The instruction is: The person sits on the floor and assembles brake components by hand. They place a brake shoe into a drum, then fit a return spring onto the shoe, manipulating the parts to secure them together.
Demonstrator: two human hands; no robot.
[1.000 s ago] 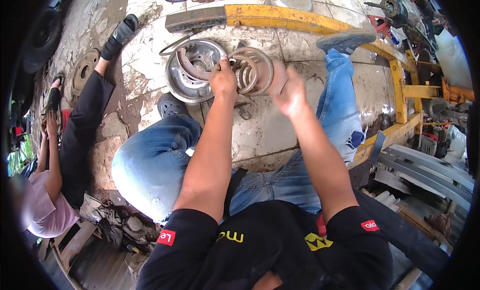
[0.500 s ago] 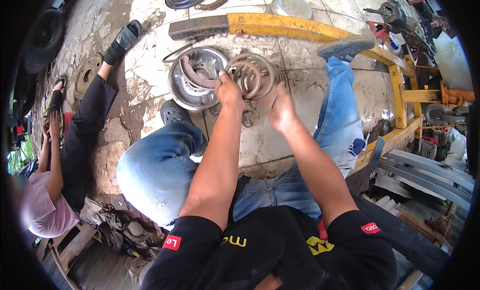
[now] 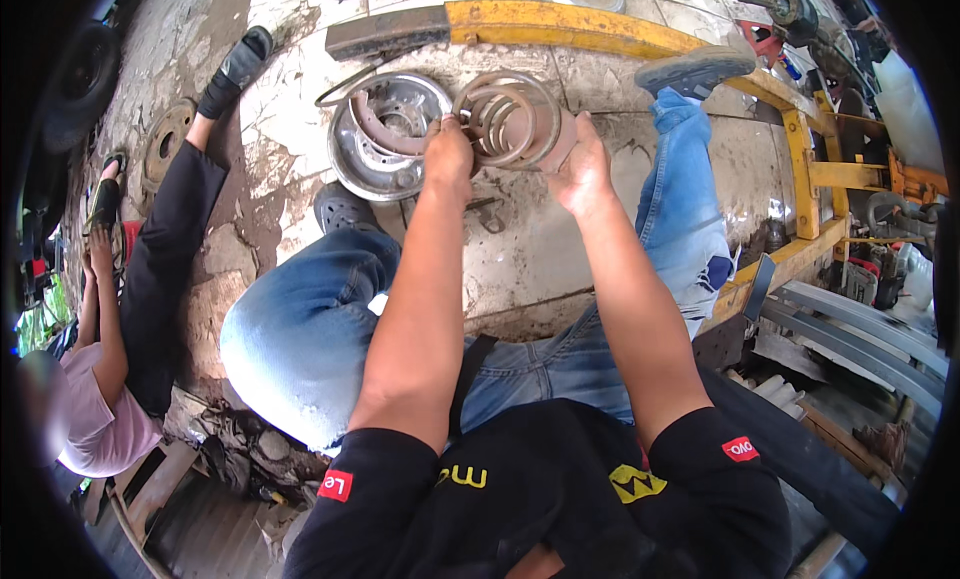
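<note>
Upper body: black short-sleeved shirt with a yellow emblem on the chest and a small red patch with white lettering on each sleeve hem. Forearms bare – no gloves, watch or rings visible on the left hand (image 3: 449,157) or the right hand (image 3: 583,171). Legs: faded blue denim jeans. Feet: one dark clog-type shoe – the other a grey, dusty shoe.

Vehicle repair workshop, stained concrete floor (image 3: 300,109), yellow steel frame (image 3: 590,29), brake drum (image 3: 385,139), tyre (image 3: 75,84), scattered metal parts
</note>
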